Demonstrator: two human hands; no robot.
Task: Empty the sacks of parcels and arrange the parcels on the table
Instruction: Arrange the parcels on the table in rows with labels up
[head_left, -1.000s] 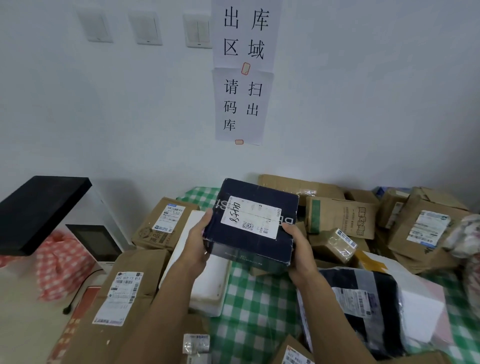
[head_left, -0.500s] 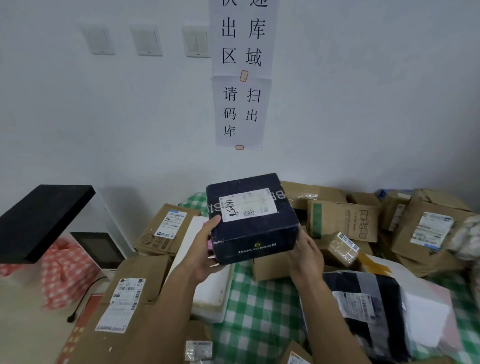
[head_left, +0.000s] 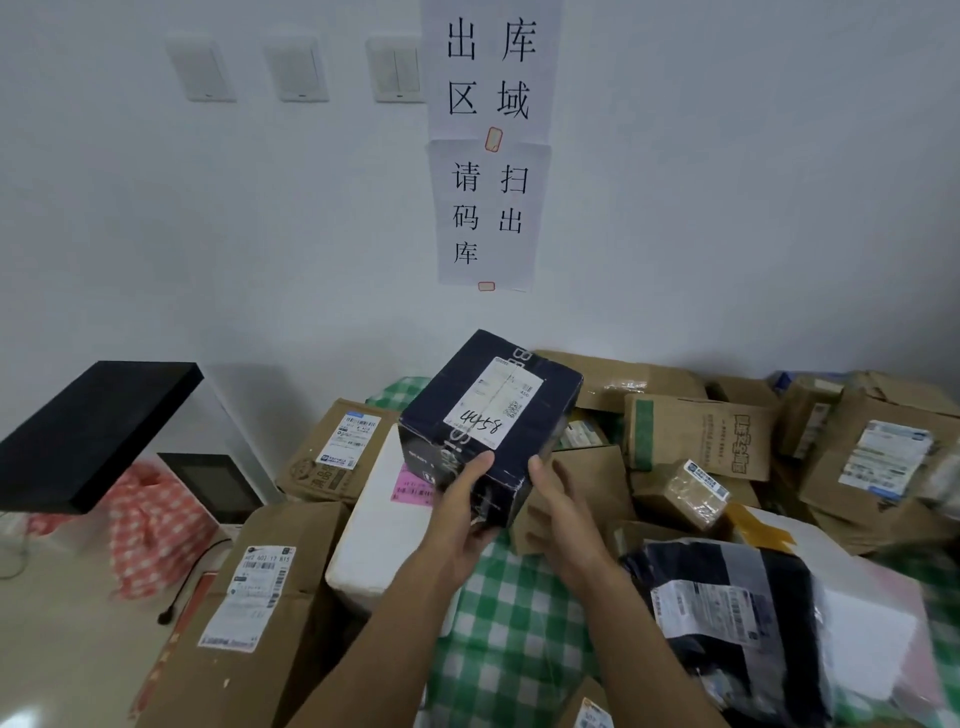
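The dark blue box (head_left: 488, 415) is rigid cardboard with scuffed corners. It is held in the air, tilted with one corner toward the camera, above the middle of the table (head_left: 498, 639). A white paper label (head_left: 496, 410) with "4458" handwritten on it lies across its top face.

The left hand (head_left: 467, 514) grips the box's near corner, thumb on top and fingers curled underneath. The right hand (head_left: 561, 512) is just beside the box's right near edge. Its thumb lies against that edge and its fingers are straight and loosely spread; whether they touch the underside cannot be told.

A soft green-and-white checked cloth covers the table. A white foam box (head_left: 374, 535) with a pink sticker sits just left of the hands, touching a large brown carton (head_left: 249, 629) at the near left edge. On the near right lies a glossy black plastic mailer (head_left: 727, 623), crumpled, with a white label. Across the far side, dented brown cartons crowd against the wall, among them one with a green tape stripe (head_left: 696, 436) and a small box wrapped in clear tape (head_left: 685, 493).

Bare cloth shows only in a strip between the foam box and the mailer, under the forearms. A black flat slab (head_left: 88, 431) overhangs at the far left, above a red checked bag (head_left: 150, 530).
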